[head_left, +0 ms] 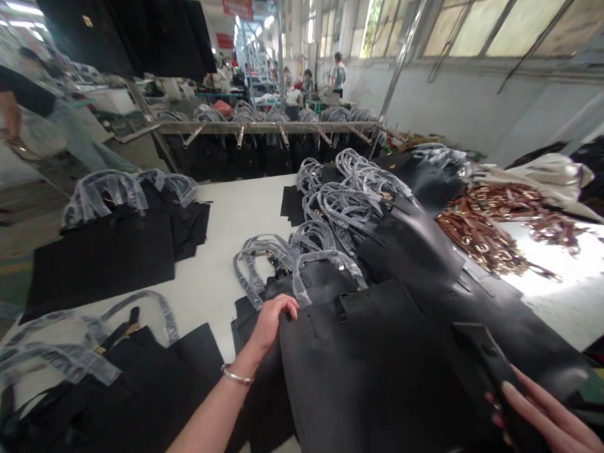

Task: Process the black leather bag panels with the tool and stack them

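Note:
My left hand (pixel 276 318), with a bangle on its wrist, pinches the top left corner of a black leather-like bag panel (pixel 368 377). A short slit shows beside its fingers, and a plastic-wrapped handle (pixel 326 257) touches the panel's top edge. At the lower right, my right hand (pixel 545 416) is closed around a long, flat black strip (pixel 485 352), held tilted over the panel. Part of those fingers is hidden behind the strip. Just beyond my left hand lie black bags with plastic-wrapped handles (pixel 263 251).
More black bags (pixel 103 255) lie on the white table (pixel 221 210) at the left. Brown buckled straps (pixel 502 224) are heaped at the right. A metal rack (pixel 267 126) stands behind the table. A person (pixel 36 98) bends at the far left.

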### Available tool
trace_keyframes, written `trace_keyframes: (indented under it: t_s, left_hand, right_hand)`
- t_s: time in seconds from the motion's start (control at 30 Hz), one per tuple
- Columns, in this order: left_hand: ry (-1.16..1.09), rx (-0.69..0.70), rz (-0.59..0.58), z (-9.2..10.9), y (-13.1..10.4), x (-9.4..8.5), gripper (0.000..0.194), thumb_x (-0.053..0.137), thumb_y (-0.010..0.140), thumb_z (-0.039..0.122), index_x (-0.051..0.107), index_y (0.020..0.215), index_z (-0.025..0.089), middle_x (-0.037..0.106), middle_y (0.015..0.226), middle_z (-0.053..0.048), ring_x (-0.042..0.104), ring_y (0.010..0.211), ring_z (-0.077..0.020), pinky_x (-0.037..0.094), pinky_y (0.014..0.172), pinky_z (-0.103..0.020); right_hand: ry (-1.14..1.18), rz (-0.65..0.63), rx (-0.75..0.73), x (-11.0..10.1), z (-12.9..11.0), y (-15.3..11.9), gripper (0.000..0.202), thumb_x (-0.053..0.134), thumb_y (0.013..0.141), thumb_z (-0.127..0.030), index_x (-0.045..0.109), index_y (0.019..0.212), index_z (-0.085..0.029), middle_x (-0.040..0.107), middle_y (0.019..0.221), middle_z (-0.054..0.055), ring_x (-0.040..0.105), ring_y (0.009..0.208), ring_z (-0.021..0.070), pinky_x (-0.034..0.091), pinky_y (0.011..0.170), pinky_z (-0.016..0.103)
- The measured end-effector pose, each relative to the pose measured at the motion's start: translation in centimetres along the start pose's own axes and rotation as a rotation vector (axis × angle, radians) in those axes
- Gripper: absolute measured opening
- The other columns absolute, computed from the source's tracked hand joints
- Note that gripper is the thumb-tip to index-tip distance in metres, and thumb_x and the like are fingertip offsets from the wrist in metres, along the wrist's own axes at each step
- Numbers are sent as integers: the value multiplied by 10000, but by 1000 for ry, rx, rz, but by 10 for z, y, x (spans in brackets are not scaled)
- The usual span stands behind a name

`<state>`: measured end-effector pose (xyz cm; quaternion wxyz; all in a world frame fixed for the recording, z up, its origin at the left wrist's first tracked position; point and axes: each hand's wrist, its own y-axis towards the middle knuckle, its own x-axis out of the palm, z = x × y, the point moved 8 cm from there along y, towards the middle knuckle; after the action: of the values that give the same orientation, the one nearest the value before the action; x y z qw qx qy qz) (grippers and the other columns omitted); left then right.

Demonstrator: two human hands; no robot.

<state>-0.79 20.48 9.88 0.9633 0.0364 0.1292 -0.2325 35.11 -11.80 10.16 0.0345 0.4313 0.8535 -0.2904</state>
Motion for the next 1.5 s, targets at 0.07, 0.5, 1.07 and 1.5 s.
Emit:
trace_keyframes:
  t_s: [0.07, 0.5, 1.07, 1.5]
  left_hand:
    - [199, -122, 169, -29, -3, -6, 345, 361, 867, 278, 614, 659, 170, 618, 794, -71, 573, 804, -219, 450, 819, -374]
    - [864, 346, -248, -67, -118, 148, 434, 407, 943, 306, 447, 1357, 182, 411, 1455, -82, 341, 1348, -244, 170, 1164, -454]
    - [867, 300, -261, -67, -109, 151, 513, 477, 896, 366, 422, 1392, 248, 449, 1425, -72, 373, 1316, -266, 164, 1151, -487]
    - [960, 311, -407, -71, -134, 147, 629, 496, 829, 228, 339, 1437, 210, 364, 1485, -101, 270, 1385, -261, 117, 1157, -498]
  right_hand:
    - [-28, -69, 24, 23, -1, -4, 791, 742, 636, -551, 508, 1333, -260, 742, 734, 33, 662, 594, 240, 514, 473, 317]
    - [-108, -522, 180, 183, 19, -5, 628, 683, 754, -448, 512, 1296, -181, 627, 596, -20, 555, 405, 109, 376, 343, 187]
    - [-58, -528, 209, 190, 22, 11, 589, 643, 803, -441, 469, 1287, -153, 622, 596, -20, 548, 400, 111, 386, 328, 181]
    - [-32, -463, 112, 147, -4, 35, 517, 673, 790, -432, 545, 1231, -195, 638, 617, -22, 550, 420, 94, 383, 354, 169]
